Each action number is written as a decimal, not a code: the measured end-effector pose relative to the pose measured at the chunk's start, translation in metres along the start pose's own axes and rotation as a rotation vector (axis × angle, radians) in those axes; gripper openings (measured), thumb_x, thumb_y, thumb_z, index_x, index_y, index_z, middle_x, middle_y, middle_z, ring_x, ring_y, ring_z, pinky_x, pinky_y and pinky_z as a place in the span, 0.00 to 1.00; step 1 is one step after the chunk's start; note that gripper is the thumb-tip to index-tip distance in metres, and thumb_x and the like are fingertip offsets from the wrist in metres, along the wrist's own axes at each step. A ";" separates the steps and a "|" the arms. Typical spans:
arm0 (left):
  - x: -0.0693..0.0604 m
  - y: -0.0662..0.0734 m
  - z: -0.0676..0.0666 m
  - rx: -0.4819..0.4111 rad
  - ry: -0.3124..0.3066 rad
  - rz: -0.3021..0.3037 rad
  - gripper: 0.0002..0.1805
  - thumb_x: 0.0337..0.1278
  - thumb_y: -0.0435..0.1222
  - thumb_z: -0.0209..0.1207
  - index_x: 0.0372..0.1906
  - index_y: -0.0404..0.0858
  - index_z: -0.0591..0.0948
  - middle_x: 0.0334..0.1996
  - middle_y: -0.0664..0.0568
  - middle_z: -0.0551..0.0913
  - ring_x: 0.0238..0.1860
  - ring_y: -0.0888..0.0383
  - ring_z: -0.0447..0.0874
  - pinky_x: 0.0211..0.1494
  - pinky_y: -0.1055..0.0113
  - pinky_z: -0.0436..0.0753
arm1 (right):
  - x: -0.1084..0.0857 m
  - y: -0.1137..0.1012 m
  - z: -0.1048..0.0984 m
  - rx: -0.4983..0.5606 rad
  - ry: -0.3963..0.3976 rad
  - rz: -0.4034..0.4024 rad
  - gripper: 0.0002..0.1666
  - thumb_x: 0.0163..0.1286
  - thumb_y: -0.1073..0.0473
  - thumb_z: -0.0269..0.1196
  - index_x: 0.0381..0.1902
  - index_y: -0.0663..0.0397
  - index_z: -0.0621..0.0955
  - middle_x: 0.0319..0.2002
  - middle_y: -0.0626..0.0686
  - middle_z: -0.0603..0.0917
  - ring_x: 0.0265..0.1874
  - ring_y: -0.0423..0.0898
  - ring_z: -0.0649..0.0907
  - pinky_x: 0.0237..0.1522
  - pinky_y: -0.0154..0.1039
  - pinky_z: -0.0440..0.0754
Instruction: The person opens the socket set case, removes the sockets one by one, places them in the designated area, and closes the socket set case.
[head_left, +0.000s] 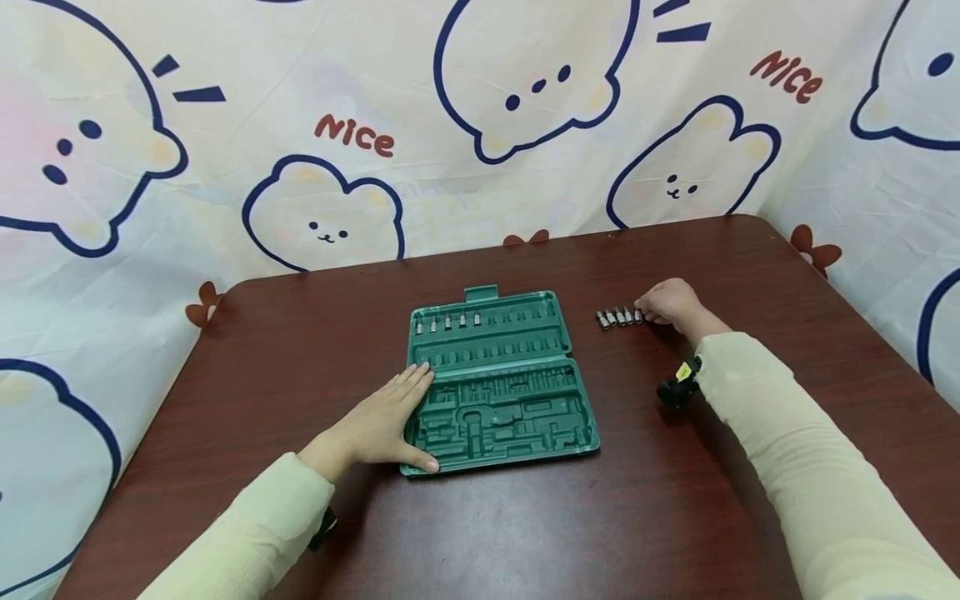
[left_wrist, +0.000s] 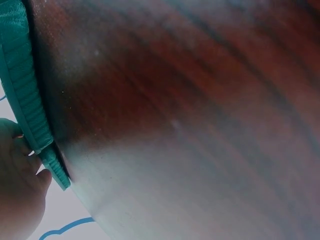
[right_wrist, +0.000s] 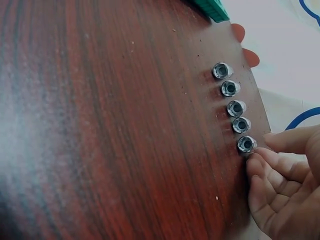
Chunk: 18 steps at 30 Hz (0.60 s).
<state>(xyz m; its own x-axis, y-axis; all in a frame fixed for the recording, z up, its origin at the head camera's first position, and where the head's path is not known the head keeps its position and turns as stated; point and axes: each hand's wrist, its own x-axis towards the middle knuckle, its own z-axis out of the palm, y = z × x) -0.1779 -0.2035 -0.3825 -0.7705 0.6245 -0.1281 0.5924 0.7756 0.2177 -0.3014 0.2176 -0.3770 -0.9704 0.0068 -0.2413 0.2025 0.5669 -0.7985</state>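
Observation:
A green plastic socket case [head_left: 517,454] lies unfolded on the table, its moulded recesses facing up. Several small metal sockets [head_left: 447,322] sit in the left part of its top row. My left hand [head_left: 382,417] rests on the case's left edge, fingers extended and thumb at the front corner; in the left wrist view, part of that hand [left_wrist: 20,185] shows beside the case. Right of the case, several loose sockets [right_wrist: 236,108] lie in a short row. My right hand [head_left: 672,304] pinches the rightmost socket [right_wrist: 246,144] with thumb and fingertips; its far end is partly hidden.
The dark reddish-brown table [head_left: 495,533] has rounded back corners. A patterned cloth [head_left: 480,192] with cartoon bears hangs behind and around it. A green latch tab [head_left: 481,292] sticks out from the case's back edge. A black wrist camera [head_left: 677,387] hangs under the right wrist.

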 end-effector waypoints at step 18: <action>0.000 -0.001 -0.002 -0.011 -0.013 0.011 0.65 0.23 0.73 0.48 0.65 0.32 0.46 0.65 0.42 0.44 0.65 0.47 0.38 0.62 0.54 0.48 | -0.018 -0.020 0.005 0.195 -0.052 -0.039 0.24 0.66 0.59 0.47 0.51 0.75 0.68 0.45 0.67 0.73 0.31 0.44 0.78 0.41 0.41 0.75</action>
<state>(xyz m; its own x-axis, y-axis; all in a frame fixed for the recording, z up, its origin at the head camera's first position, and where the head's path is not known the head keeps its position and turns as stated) -0.1786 -0.2043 -0.3810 -0.7605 0.6344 -0.1384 0.5985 0.7676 0.2295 -0.2878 0.2022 -0.3592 -0.9710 -0.0572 -0.2321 0.1915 0.3954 -0.8983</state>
